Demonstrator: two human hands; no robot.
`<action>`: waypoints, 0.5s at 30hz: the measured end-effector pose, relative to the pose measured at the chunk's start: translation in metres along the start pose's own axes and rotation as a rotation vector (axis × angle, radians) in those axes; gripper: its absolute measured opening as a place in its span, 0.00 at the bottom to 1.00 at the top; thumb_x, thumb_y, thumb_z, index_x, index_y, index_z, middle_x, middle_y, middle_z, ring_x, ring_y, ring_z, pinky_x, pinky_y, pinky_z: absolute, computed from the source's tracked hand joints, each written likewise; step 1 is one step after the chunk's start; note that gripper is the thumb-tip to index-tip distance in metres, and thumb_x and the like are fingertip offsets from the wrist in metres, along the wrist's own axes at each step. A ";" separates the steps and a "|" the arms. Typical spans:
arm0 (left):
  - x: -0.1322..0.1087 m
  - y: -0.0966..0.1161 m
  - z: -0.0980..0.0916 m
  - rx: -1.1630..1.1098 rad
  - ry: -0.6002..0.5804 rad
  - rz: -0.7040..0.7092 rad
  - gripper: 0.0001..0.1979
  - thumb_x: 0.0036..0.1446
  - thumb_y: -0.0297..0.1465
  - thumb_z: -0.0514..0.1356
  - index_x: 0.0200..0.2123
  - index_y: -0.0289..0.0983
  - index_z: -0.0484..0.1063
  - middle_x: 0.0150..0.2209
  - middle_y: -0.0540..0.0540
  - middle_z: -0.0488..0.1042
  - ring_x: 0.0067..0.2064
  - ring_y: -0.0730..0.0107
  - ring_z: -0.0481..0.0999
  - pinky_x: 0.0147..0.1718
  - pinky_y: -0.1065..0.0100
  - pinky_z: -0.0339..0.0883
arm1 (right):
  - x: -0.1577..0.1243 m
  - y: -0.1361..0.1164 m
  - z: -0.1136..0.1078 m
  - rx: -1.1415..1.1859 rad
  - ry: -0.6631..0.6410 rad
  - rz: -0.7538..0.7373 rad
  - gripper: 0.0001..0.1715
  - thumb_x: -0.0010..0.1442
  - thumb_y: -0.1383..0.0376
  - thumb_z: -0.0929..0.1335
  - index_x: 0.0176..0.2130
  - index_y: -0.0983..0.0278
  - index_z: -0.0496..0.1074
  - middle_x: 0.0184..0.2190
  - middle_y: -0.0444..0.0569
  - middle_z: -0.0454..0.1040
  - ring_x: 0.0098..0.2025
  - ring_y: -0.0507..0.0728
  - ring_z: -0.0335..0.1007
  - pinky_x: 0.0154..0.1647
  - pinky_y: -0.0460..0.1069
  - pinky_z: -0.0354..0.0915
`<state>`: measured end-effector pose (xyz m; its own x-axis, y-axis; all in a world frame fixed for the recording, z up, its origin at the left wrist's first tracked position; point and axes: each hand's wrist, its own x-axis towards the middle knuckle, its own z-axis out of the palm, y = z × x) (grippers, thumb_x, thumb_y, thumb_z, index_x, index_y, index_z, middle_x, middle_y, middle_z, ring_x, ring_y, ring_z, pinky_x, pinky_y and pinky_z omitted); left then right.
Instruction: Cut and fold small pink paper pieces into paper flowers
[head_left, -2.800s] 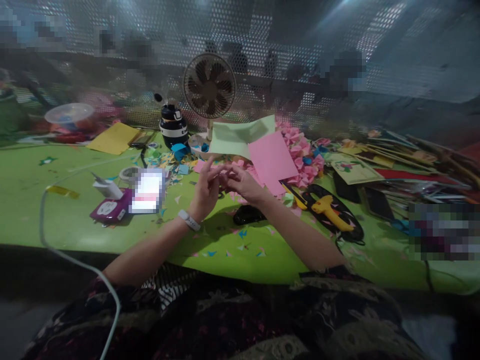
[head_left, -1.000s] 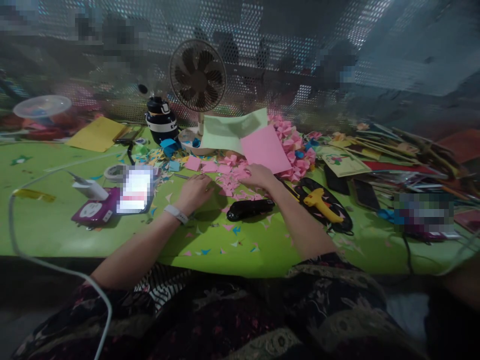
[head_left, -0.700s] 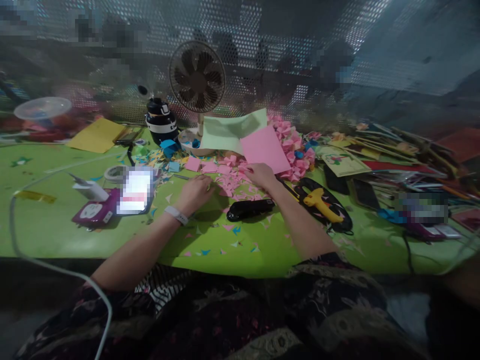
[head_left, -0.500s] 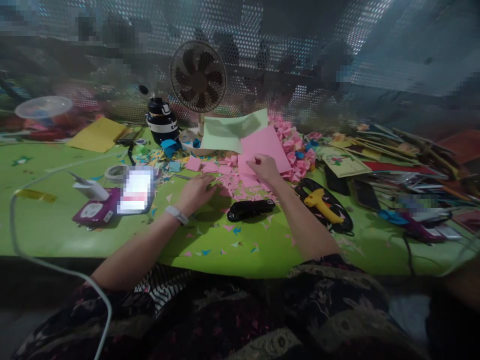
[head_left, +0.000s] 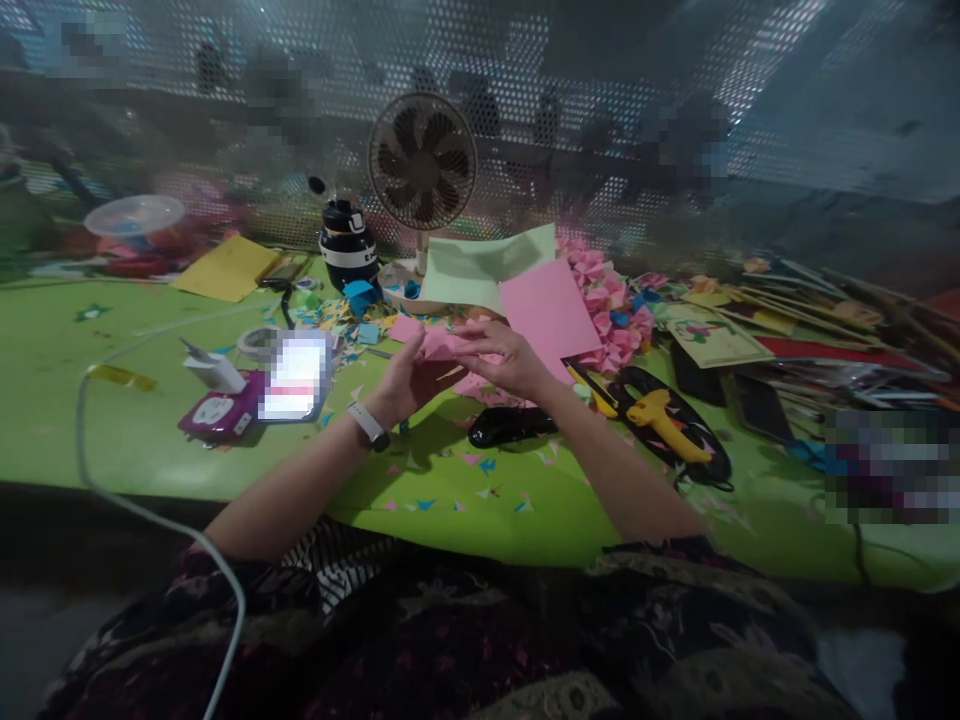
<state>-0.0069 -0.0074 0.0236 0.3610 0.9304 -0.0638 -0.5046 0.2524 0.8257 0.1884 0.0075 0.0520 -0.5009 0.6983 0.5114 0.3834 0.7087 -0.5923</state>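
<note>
Both hands [head_left: 401, 385] [head_left: 506, 360], loosely curved, hold a pink paper piece [head_left: 441, 346].

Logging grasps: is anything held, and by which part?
A small pink paper piece: the left hand has its left end, the right hand its right.

Left hand [head_left: 405, 385] and right hand [head_left: 511, 362], apart a moment ago, now together at a pink paper piece [head_left: 441, 346].

No text can be read with certainty. Dark lettering on the white band of a black bottle [head_left: 349, 262] is too small to make out, a white label on a purple box [head_left: 251, 398] is unreadable, and the lit phone [head_left: 296, 378] screen is blurred.
</note>
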 end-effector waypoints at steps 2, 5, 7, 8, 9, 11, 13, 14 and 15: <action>-0.001 -0.001 0.001 -0.006 0.009 0.029 0.26 0.56 0.55 0.60 0.38 0.38 0.79 0.42 0.40 0.83 0.52 0.55 0.79 0.57 0.50 0.70 | -0.001 0.000 0.003 -0.017 0.058 0.030 0.12 0.62 0.54 0.71 0.38 0.57 0.81 0.49 0.53 0.77 0.56 0.62 0.69 0.63 0.62 0.61; -0.002 -0.004 0.003 0.003 -0.014 0.106 0.22 0.52 0.50 0.67 0.41 0.39 0.78 0.44 0.43 0.82 0.52 0.57 0.79 0.57 0.50 0.69 | -0.001 -0.002 0.006 -0.020 0.146 0.081 0.16 0.61 0.50 0.71 0.38 0.58 0.80 0.49 0.53 0.75 0.56 0.62 0.69 0.61 0.61 0.63; -0.003 -0.006 0.004 0.011 -0.036 0.170 0.19 0.47 0.41 0.72 0.41 0.39 0.77 0.45 0.45 0.82 0.53 0.60 0.78 0.59 0.52 0.68 | -0.001 -0.004 0.008 0.006 0.182 0.086 0.16 0.61 0.50 0.71 0.39 0.58 0.80 0.50 0.54 0.74 0.56 0.62 0.69 0.61 0.60 0.64; -0.003 -0.007 0.004 0.015 -0.042 0.194 0.18 0.46 0.37 0.73 0.40 0.39 0.77 0.45 0.46 0.81 0.53 0.60 0.78 0.59 0.52 0.68 | -0.001 -0.004 0.008 0.019 0.184 0.080 0.15 0.61 0.51 0.71 0.39 0.58 0.80 0.51 0.53 0.74 0.57 0.61 0.69 0.61 0.60 0.64; -0.003 -0.008 0.004 0.018 -0.043 0.210 0.17 0.46 0.35 0.73 0.40 0.39 0.76 0.44 0.47 0.81 0.53 0.61 0.78 0.59 0.53 0.67 | -0.001 -0.005 0.009 0.029 0.175 0.073 0.13 0.61 0.52 0.71 0.40 0.57 0.79 0.51 0.53 0.74 0.57 0.61 0.68 0.62 0.60 0.63; -0.003 -0.010 0.005 0.028 -0.031 0.223 0.17 0.47 0.35 0.73 0.40 0.39 0.76 0.43 0.47 0.81 0.51 0.62 0.79 0.59 0.53 0.68 | -0.002 -0.006 0.010 0.041 0.133 0.053 0.10 0.62 0.56 0.70 0.40 0.56 0.79 0.53 0.51 0.73 0.58 0.61 0.67 0.63 0.61 0.62; -0.002 -0.012 0.005 0.055 -0.021 0.231 0.17 0.49 0.37 0.72 0.42 0.39 0.76 0.44 0.47 0.81 0.50 0.63 0.79 0.57 0.54 0.69 | -0.002 -0.006 0.010 0.033 0.094 0.026 0.08 0.62 0.58 0.70 0.40 0.56 0.80 0.54 0.51 0.73 0.60 0.60 0.66 0.63 0.60 0.61; -0.002 -0.013 0.004 0.077 -0.020 0.238 0.18 0.49 0.37 0.71 0.43 0.40 0.76 0.45 0.46 0.80 0.50 0.63 0.79 0.57 0.55 0.70 | -0.002 -0.006 0.010 0.017 0.090 0.010 0.09 0.62 0.59 0.70 0.40 0.56 0.80 0.54 0.51 0.73 0.60 0.60 0.66 0.64 0.60 0.61; -0.001 -0.013 0.004 0.110 -0.020 0.249 0.19 0.50 0.38 0.71 0.45 0.40 0.76 0.47 0.46 0.80 0.50 0.64 0.79 0.56 0.56 0.70 | -0.002 -0.006 0.010 -0.014 0.094 -0.002 0.09 0.62 0.59 0.70 0.40 0.57 0.80 0.54 0.52 0.73 0.61 0.60 0.66 0.64 0.60 0.61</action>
<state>0.0023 -0.0121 0.0148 0.2520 0.9545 0.1592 -0.4920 -0.0153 0.8705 0.1793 0.0006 0.0485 -0.4270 0.7027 0.5691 0.3936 0.7110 -0.5827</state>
